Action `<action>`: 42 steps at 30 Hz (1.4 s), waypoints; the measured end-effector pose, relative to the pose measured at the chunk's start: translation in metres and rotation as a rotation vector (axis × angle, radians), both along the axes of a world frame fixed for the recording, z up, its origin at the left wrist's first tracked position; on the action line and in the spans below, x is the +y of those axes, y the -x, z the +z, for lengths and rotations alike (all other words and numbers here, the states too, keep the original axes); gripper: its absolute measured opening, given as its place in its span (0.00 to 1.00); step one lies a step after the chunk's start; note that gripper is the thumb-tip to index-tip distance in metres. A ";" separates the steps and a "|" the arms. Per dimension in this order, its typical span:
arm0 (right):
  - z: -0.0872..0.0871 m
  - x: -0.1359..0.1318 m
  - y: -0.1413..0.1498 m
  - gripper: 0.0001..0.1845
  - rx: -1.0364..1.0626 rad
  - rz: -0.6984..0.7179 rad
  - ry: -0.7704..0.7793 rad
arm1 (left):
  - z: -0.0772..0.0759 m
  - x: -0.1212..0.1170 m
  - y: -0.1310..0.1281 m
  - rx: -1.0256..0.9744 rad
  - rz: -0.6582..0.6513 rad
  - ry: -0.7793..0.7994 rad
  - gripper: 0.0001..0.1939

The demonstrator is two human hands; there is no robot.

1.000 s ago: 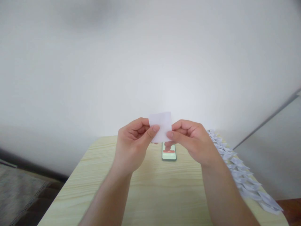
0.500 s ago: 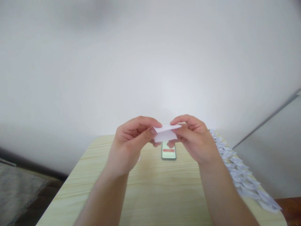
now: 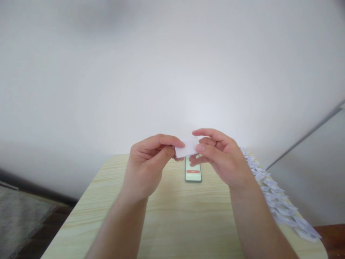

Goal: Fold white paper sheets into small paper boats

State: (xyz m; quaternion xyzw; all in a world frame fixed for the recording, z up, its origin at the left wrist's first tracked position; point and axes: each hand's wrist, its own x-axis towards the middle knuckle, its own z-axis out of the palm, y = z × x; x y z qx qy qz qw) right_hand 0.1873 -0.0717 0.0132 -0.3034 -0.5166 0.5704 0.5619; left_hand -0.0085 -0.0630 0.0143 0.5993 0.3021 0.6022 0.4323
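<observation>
A small folded piece of white paper (image 3: 188, 147) is held up above the far part of the table, its front face smooth and flat. My left hand (image 3: 151, 165) pinches its left end between thumb and index finger. At the right end, my right hand (image 3: 222, 154) has its thumb on the front of the paper, with other fingers behind. The right index finger is lifted off the top edge. Below the paper lies a phone (image 3: 193, 176) with a lit screen, its upper part hidden by the paper and fingers.
The light wood table (image 3: 185, 223) stands against a white wall (image 3: 172, 72). Many folded white paper pieces (image 3: 280, 205) lie in a long row along its right edge, partly behind my right forearm. A grey patterned surface (image 3: 21, 219) shows at lower left.
The paper's lower flap, hanging open before, is folded up so the paper is one flat rectangle. My right index finger has lifted from the top edge, and the right thumb has moved to the front.
</observation>
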 end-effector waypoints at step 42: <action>0.014 -0.026 0.007 0.07 -0.511 -0.307 -0.328 | 0.009 -0.005 0.008 0.198 -0.034 -0.058 0.07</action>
